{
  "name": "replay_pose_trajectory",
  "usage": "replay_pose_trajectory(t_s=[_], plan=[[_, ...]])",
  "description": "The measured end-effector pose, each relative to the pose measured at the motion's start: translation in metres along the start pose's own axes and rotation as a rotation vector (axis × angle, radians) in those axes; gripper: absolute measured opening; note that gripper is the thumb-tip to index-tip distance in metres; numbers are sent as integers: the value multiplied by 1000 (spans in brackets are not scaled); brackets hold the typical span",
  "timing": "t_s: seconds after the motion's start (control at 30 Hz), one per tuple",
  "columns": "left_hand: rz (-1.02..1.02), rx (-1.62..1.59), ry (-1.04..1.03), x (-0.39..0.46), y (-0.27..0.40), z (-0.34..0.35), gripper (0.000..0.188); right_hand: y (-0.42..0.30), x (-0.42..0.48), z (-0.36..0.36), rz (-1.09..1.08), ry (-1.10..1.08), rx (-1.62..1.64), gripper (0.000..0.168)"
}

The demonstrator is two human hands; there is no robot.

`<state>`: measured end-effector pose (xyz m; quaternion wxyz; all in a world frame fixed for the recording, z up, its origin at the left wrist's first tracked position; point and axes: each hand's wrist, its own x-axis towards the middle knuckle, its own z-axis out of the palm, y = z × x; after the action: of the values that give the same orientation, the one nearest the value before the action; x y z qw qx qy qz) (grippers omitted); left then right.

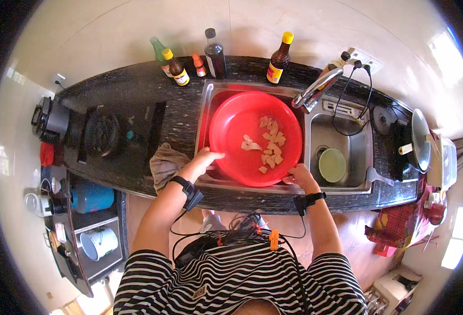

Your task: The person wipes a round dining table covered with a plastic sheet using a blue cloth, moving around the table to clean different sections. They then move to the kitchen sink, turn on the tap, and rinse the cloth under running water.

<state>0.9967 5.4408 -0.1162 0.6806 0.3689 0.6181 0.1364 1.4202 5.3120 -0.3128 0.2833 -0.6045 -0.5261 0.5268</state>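
Note:
A round red plastic basin (231, 118) rests over the left bowl of a steel double sink (367, 157). Several pale, cut pieces of food (272, 138) lie inside it, most of them towards its right side. My left hand (205, 159) grips the basin's rim at the lower left, thumb on top. At the lower right, my right hand (300, 177) holds the same rim. What the fingers do under the rim is hidden. A crumpled brown cloth (167, 163) lies on the counter beside my left forearm.
Behind the sink stand several sauce bottles (279, 59). A curved faucet (318, 88) reaches over the sink's divider. The right bowl holds a light green bowl (332, 165), with a black cable (347, 132) hanging above. A hob (117, 134) is on the left, a glass-lidded pan (419, 139) on the right.

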Motion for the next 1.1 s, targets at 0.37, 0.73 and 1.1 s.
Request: replay_pose_trajectory(t_s=[0.37, 0.73, 1.1], plan=[[412, -9, 382, 19, -28, 6, 30, -135, -18, 9, 452, 16, 609, 14], [397, -233, 379, -56, -10, -11, 29, -216, -36, 10, 359, -9, 412, 19], [515, -570, 428, -142, -10, -64, 34, -318, -22, 41, 103, -110, 389, 20]])
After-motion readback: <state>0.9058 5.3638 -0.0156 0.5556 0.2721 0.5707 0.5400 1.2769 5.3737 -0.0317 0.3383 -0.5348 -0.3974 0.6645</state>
